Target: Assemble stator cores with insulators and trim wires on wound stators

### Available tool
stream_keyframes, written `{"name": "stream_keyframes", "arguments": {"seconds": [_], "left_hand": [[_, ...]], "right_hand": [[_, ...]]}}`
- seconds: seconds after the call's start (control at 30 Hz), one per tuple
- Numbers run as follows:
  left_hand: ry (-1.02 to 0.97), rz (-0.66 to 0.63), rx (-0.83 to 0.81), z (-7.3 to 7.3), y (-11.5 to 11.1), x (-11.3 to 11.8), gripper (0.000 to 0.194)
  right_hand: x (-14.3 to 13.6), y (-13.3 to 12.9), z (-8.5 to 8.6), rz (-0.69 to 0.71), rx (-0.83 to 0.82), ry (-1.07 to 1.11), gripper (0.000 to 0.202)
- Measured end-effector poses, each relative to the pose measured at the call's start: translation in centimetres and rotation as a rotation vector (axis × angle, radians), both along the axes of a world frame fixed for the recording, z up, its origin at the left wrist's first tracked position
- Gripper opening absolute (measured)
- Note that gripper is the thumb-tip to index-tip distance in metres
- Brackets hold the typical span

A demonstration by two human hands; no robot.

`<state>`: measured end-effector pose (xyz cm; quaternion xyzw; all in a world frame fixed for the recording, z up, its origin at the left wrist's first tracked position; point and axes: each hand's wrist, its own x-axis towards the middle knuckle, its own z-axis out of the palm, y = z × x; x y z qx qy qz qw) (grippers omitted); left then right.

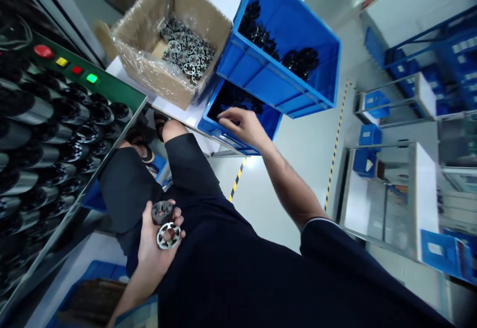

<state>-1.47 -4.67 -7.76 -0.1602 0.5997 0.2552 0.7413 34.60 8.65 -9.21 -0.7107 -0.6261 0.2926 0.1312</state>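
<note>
Head view, left hand [154,256]: toward 7 o'clock, fingers curled around a dark cylinder [161,213] and a silver slotted ring [161,237], side by side.
Right hand [244,125]: just above centre, over the lower blue bin [275,124]; thumb and fingertips drawn close together, any held piece impossible to make out.
Cardboard box [149,77]: 11 o'clock, silver rings [186,52] inside.
Upper blue bin [270,79]: 1 o'clock, dark parts [261,35] inside.
Metal cylinders [40,112]: rows at 9 o'clock, beside the green panel [108,83].
</note>
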Motion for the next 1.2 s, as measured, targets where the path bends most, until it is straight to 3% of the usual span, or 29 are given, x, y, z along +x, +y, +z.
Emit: {"name": "stream_keyframes", "arguments": {"seconds": [0.1,0.17,0.3,0.47,0.57,0.67,0.83,0.93,1.03,1.1,1.2], "left_hand": [[-0.081,0.079,-0.086,-1.2,-0.3,-0.3,0.044],[-0.126,0.118,-0.068,-1.7,-0.4,-0.8,0.044],[-0.04,0.153,0.095,-1.5,0.3,-1.7,0.046],[0.016,0.152,0.091,-0.6,1.3,-2.2,0.049],[0.043,0.094,0.125,-1.2,1.0,-2.1,0.049],[0.104,0.058,0.252,-2.7,0.2,-1.9,0.048],[0.097,-0.067,0.53,-3.9,-0.3,-1.9,0.064],[0.117,-0.15,0.787,-2.9,0.4,-1.7,0.064],[0.131,-0.208,1.057,-1.1,1.4,-1.1,0.053],[0.142,-0.244,1.223,0.3,2.0,-0.7,0.052],[0.266,-0.245,1.432,2.2,2.5,-0.3,0.06]], "right_hand": [[6.5,3.1,-3.0,-0.19,-0.112,-0.199,0.043],[9.0,4.0,-5.0,-0.245,-0.195,-0.26,0.051],[10.7,4.2,-7.9,-0.235,-0.313,-0.264,0.047],[10.7,3.9,-8.6,-0.235,-0.32,-0.211,0.044],[10.2,3.2,-7.8,-0.321,-0.249,-0.201,0.046],[9.4,1.8,-6.5,-0.398,-0.159,-0.155,0.048],[6.1,-1.2,-3.1,-0.376,0.036,0.043,0.051],[1.6,-3.3,-0.8,-0.302,0.171,0.208,0.059],[-5.0,-5.5,1.6,-0.13,0.314,0.625,0.051],[-9.3,-6.8,3.3,0.023,0.31,0.903,0.042],[-13.8,-8.0,5.7,0.218,0.265,1.062,0.034]]}}
